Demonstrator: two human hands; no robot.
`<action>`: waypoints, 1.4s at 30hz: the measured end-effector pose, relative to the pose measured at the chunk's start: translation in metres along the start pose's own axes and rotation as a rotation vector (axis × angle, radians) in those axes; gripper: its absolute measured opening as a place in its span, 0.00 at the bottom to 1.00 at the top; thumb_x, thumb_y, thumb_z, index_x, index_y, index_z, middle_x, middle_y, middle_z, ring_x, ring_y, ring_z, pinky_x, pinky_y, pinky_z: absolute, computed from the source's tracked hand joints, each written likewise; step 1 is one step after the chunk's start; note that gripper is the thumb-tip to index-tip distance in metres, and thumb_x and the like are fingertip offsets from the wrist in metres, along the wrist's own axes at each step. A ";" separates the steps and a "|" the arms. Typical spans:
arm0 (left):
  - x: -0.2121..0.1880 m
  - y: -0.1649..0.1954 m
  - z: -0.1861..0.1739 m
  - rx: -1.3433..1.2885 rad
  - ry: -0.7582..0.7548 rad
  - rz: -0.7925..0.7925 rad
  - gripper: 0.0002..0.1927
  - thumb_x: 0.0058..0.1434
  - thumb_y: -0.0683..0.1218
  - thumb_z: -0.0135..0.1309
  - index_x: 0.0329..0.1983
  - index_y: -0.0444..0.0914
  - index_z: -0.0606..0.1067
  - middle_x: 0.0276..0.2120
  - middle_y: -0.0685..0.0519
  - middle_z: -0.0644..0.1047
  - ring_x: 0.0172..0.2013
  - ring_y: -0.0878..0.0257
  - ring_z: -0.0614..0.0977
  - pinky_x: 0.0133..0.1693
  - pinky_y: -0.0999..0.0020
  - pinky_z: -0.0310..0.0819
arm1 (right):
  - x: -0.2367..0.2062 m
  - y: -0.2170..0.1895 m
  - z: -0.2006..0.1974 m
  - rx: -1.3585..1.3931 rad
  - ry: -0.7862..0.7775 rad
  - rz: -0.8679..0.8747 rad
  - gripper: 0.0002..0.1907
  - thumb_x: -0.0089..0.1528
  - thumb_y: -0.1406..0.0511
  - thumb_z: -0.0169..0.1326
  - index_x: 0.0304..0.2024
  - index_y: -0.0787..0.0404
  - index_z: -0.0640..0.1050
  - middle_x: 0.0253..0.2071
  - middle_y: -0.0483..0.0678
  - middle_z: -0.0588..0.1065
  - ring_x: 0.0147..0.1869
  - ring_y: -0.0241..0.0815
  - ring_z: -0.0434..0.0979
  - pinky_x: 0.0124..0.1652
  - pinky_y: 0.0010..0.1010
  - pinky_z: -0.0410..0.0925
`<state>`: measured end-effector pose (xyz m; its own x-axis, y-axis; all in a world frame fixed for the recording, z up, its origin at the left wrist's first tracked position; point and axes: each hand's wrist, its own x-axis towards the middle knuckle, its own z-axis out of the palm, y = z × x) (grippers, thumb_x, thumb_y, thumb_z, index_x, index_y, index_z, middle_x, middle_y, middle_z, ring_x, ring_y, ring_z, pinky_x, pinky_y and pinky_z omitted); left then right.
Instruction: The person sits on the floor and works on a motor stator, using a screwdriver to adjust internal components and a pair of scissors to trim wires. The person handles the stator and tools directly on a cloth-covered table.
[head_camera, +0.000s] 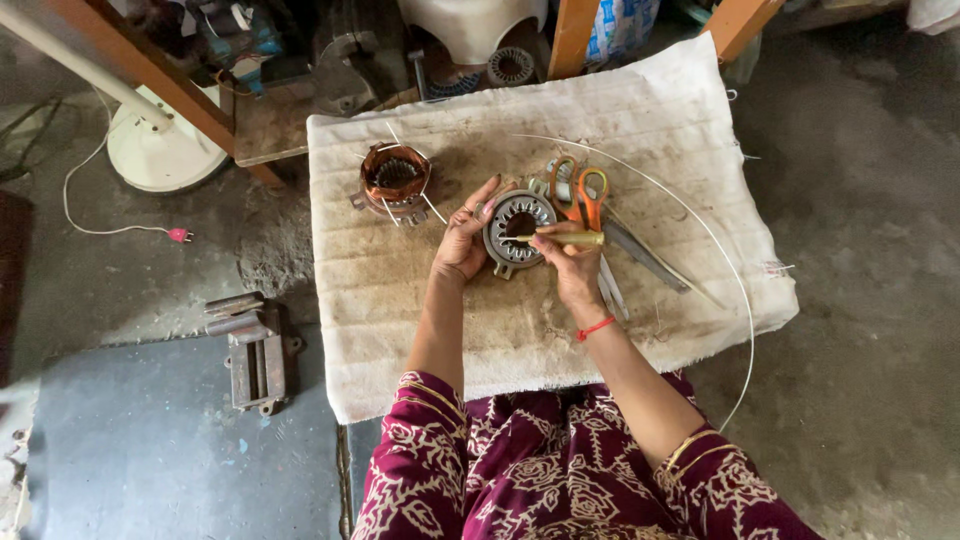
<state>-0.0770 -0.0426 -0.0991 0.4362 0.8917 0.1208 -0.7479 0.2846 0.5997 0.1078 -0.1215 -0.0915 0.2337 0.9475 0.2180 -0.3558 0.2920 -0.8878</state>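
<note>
Head view: at the centre of the frame, on a stained white cloth (400, 330), the left hand (463, 243) steadies a bare grey motor stator (517, 228), fingers curled against its rim. The right hand (572, 262) pinches a brass-coloured rod (570, 239), tip over the core's slots. It looks like slot work; the next move calls for fine aim. The stator carries no wire, unlike the copper-wound stator (396, 178) upper left; orange-handled scissors (585, 195) lie just beside.
</note>
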 end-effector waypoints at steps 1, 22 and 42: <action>0.000 0.000 0.001 0.014 -0.009 0.003 0.30 0.65 0.38 0.57 0.71 0.35 0.67 0.65 0.44 0.73 0.64 0.55 0.75 0.66 0.58 0.69 | 0.001 0.001 0.000 -0.003 -0.002 0.008 0.08 0.60 0.71 0.66 0.41 0.65 0.80 0.33 0.48 0.81 0.34 0.32 0.76 0.33 0.22 0.65; 0.001 0.001 0.002 -0.012 -0.029 -0.014 0.29 0.65 0.37 0.56 0.70 0.32 0.68 0.66 0.45 0.73 0.63 0.57 0.75 0.67 0.61 0.67 | 0.044 -0.029 -0.023 -0.030 0.029 0.132 0.11 0.72 0.61 0.55 0.39 0.61 0.77 0.25 0.39 0.72 0.24 0.29 0.68 0.25 0.23 0.63; -0.007 -0.007 0.006 0.071 0.000 0.029 0.24 0.67 0.41 0.53 0.66 0.34 0.69 0.63 0.49 0.76 0.62 0.62 0.78 0.64 0.66 0.71 | 0.052 -0.044 -0.029 -0.278 -0.255 0.211 0.07 0.63 0.71 0.62 0.42 0.59 0.79 0.30 0.36 0.73 0.28 0.25 0.63 0.27 0.20 0.58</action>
<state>-0.0717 -0.0526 -0.0987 0.4149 0.8992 0.1391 -0.7226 0.2328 0.6509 0.1617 -0.0893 -0.0526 -0.0618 0.9947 0.0824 -0.1065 0.0755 -0.9914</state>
